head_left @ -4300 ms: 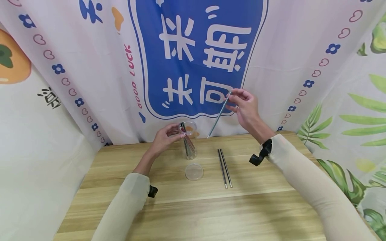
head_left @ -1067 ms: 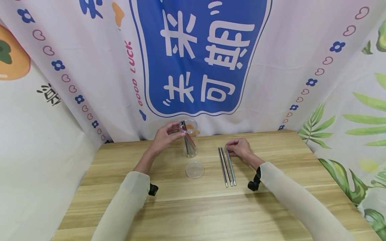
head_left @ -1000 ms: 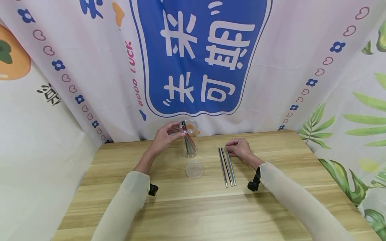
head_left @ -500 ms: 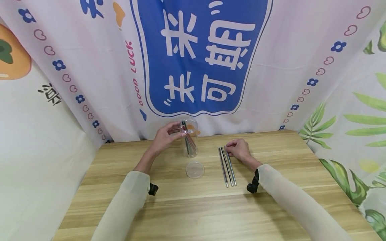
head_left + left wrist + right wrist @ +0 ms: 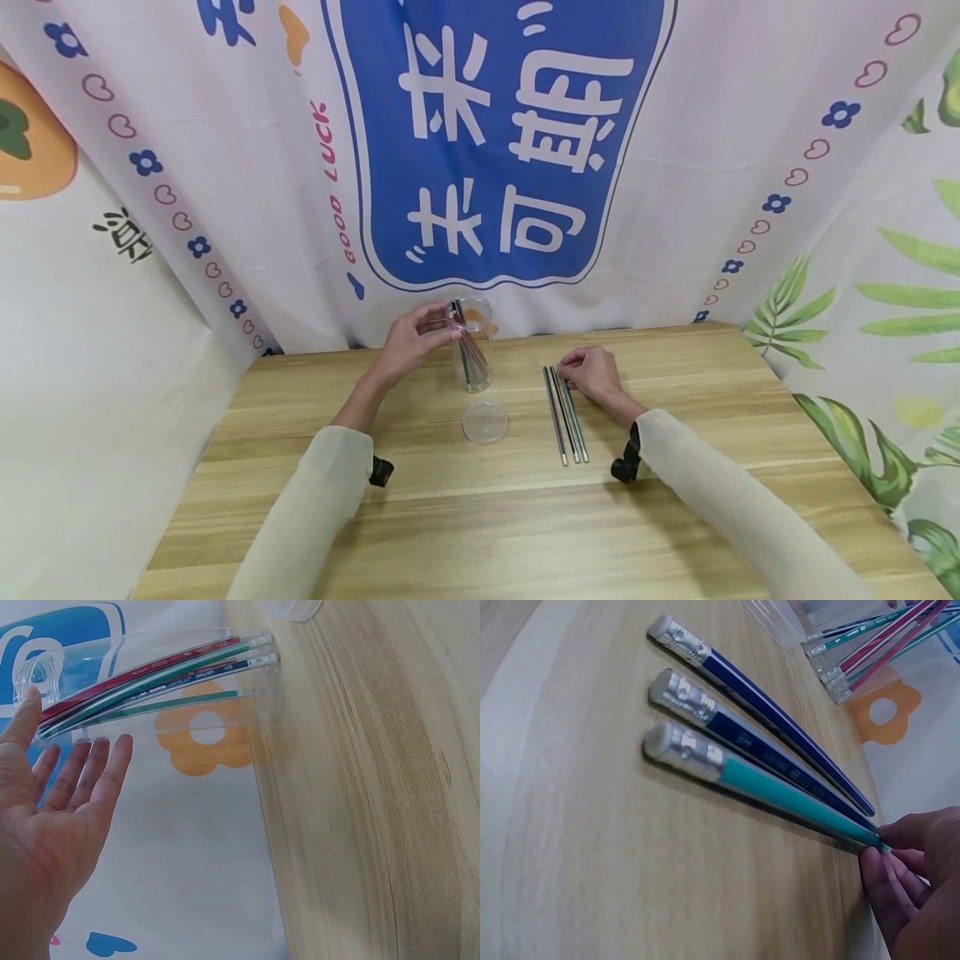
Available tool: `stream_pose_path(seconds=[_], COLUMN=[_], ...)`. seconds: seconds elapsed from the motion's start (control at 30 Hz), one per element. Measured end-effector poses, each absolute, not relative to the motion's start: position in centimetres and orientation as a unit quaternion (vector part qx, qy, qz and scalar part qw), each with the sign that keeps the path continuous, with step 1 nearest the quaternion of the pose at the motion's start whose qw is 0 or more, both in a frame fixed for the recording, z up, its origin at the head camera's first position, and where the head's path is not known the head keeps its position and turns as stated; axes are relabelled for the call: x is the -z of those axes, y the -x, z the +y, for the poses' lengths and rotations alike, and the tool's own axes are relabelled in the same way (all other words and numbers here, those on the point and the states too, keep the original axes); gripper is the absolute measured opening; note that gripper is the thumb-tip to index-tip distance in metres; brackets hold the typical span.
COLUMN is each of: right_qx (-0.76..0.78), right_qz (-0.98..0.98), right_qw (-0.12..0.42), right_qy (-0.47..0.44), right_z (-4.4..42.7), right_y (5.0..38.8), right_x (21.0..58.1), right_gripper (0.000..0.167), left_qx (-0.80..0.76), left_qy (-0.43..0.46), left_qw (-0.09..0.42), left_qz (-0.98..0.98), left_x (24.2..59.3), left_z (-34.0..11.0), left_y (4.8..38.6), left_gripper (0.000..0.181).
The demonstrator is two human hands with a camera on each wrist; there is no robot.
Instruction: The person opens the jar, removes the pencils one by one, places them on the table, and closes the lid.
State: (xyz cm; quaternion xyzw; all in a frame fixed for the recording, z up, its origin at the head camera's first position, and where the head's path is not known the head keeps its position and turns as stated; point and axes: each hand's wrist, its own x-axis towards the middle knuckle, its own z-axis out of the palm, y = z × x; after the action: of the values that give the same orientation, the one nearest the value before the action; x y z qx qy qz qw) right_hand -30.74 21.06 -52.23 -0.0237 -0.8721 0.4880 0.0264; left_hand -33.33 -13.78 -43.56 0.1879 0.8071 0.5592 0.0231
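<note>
My left hand (image 5: 405,343) holds a clear plastic tube (image 5: 483,371) near its rim, thumb on one side and fingers on the other. The tube stands upright at the table's back. Several red, green and dark blue pencils (image 5: 165,669) lean inside it, eraser ends down. On the table to the right, my right hand (image 5: 594,371) pinches the far end of a teal pencil (image 5: 787,795), between thumb and fingers. That pencil lies beside two dark blue pencils (image 5: 769,701), nearly parallel, all with white erasers toward me. The teal pencil's far tip is hidden by the fingers.
A round clear lid (image 5: 485,422) lies flat on the wooden table (image 5: 480,525), just in front of the tube. A printed cloth (image 5: 675,208) hangs right behind the table's back edge.
The right hand has brought the teal pencil down from the air to the table, right of the two dark ones. Lately it has edged slightly left toward them. The left hand stays put.
</note>
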Motion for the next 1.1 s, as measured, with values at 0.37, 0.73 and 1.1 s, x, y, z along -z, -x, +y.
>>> stream_pose_path(seconds=[0.37, 0.73, 1.1], right_qx=[-0.464, -0.461, -0.457], right_qz=[-0.884, -0.886, -0.889], right_qw=[0.046, 0.038, 0.033], right_qy=[0.023, 0.023, 0.016], right_z=[20.82, 20.79, 20.68], right_y=[30.78, 30.80, 30.88], right_x=[52.34, 52.41, 52.28], right_gripper=[0.010, 0.011, 0.009], left_qx=[-0.559, -0.562, -0.568], left_qy=[-0.187, -0.194, -0.189], left_qw=[0.022, 0.018, 0.024], left_qz=[0.807, 0.804, 0.801], left_x=[43.54, 43.83, 43.65], left_z=[-13.79, -13.78, -13.77], left_y=[33.30, 33.39, 33.24], left_gripper=[0.066, 0.064, 0.063])
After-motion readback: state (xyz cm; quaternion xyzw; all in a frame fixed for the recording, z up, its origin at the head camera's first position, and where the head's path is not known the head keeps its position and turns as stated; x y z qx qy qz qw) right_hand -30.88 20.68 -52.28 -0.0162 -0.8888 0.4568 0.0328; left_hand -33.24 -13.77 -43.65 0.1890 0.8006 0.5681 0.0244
